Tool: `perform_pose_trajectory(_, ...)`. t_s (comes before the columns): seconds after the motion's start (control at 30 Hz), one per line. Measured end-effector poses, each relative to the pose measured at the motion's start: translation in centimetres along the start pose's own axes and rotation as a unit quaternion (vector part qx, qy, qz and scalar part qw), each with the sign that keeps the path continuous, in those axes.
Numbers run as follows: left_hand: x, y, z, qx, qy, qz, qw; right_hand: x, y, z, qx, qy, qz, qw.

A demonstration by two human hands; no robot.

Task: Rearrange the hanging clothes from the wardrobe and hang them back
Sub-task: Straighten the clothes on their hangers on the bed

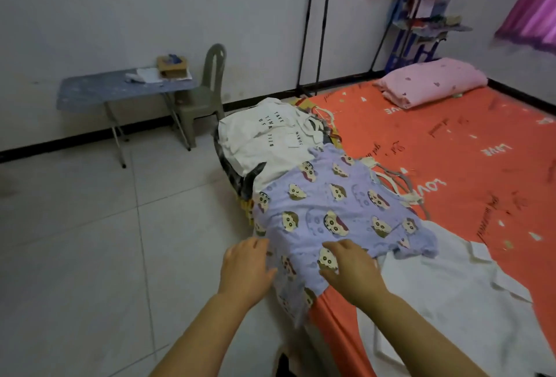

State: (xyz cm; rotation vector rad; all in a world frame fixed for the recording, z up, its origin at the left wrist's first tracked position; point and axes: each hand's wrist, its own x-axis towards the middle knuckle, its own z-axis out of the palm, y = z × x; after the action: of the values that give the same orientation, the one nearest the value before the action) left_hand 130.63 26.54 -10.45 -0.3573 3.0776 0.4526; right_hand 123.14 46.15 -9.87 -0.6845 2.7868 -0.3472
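A lilac shirt with cartoon faces (331, 211) lies on top of a pile of clothes along the left edge of the bed (451, 147). My left hand (246, 268) touches its near left hem with relaxed fingers. My right hand (349, 265) rests on its lower part, fingers slightly bent on the cloth. A white shirt with black lettering (264, 138) tops the far pile, over dark garments. Another white garment (445, 295) is spread at the near right. Pale hangers (400, 187) stick out from under the lilac shirt.
The bed has an orange sheet and a folded pink blanket (430, 81) at its far end. A black clothes rail (319, 24) stands against the wall. A small blue table (120, 90) and a grey plastic chair (201, 96) stand at the left on pale floor tiles.
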Motion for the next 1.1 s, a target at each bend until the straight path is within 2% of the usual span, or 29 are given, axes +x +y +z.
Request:
perform_pose_trajectory(0.23,10.8,-5.8,-2.4,0.029,-0.011,-0.032,0.999,13.5,-3.3,-0.4,0.028,-0.006,-0.044,0.999)
perform_pose_trajectory(0.43,20.1,-9.1,-5.1,0.030,-0.010,-0.048,0.998,24.2,-5.4,-2.6,0.053,-0.050,-0.062,0.995)
perform_pose_trajectory(0.6,26.9,-12.2,-6.1,0.025,-0.027,-0.047,0.998,31.1,-6.8,-3.3,0.047,-0.058,-0.055,0.996)
perform_pose_trajectory(1.1,52.5,-25.6,-9.1,0.030,-0.094,0.115,0.988,52.4,-12.8,-2.6,0.064,-0.028,0.133,0.989)
